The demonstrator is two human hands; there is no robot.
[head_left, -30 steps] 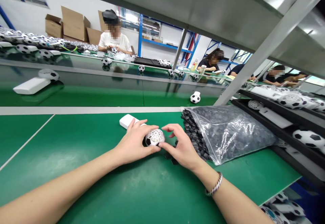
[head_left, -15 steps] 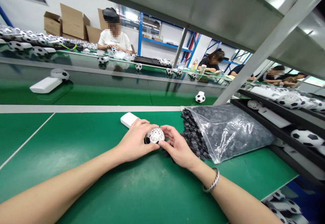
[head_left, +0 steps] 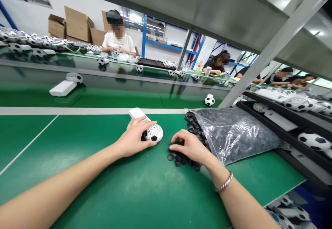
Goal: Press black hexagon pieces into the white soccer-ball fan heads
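My left hand [head_left: 137, 135] grips a white soccer-ball-shaped part [head_left: 154, 133] with an open lattice top and black pentagon patches on its side. A flat white body [head_left: 138, 113] sticks out behind the fingers; whether it is joined to the ball is hidden. My right hand [head_left: 188, 145] hovers over loose black pentagon pieces [head_left: 177, 158], its fingers curved and the thumb apart from the index finger. No piece shows between them. More black pieces spill from a clear plastic bag [head_left: 238, 135] just beyond this hand.
Black trays [head_left: 275, 120] of ball parts stand at the right, beside a slanted metal post [head_left: 259, 59]. Beyond the white edge strip, a green conveyor [head_left: 116, 95] carries a ball unit [head_left: 209, 100] and another white unit [head_left: 63, 88]. Co-workers sit across the line.
My right hand has left the ball and moved right to the black pieces. My left hand has shifted slightly left with the ball, turning it. Units on the near conveyor have slid right.
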